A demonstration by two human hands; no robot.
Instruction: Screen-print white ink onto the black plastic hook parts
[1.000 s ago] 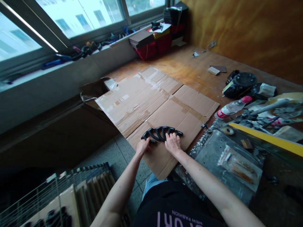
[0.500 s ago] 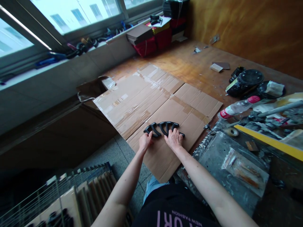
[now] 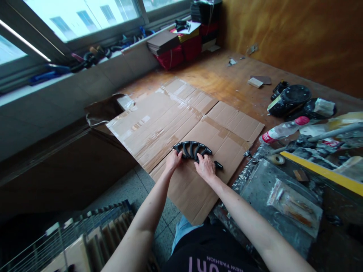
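Several black curved pieces, perhaps handles, stand side by side in a fanned row [image 3: 193,148] on the flattened cardboard [image 3: 181,181]. Their exact kind is too small to make out. My left hand [image 3: 173,160] is closed on the lower end of the leftmost piece, thumb and fingers pressed together. At the row's right side, my right hand [image 3: 205,166] has its fingers closed on the lower ends of the pieces there and partly hides them. A single black piece [image 3: 218,165] lies apart, just right of my right hand.
On the right are a plastic bottle [image 3: 283,129], black containers [image 3: 289,99], a tape roll [image 3: 276,159] and a yellow-edged bar [image 3: 320,172]. Red bundles [image 3: 170,56] stand at the back by the window. A wire rack [image 3: 56,234] holding boards is at lower left.
The black pieces have been drawn together from two groups with a gap into one continuous arc. The rightmost piece now lies separate. The view has shifted slightly.
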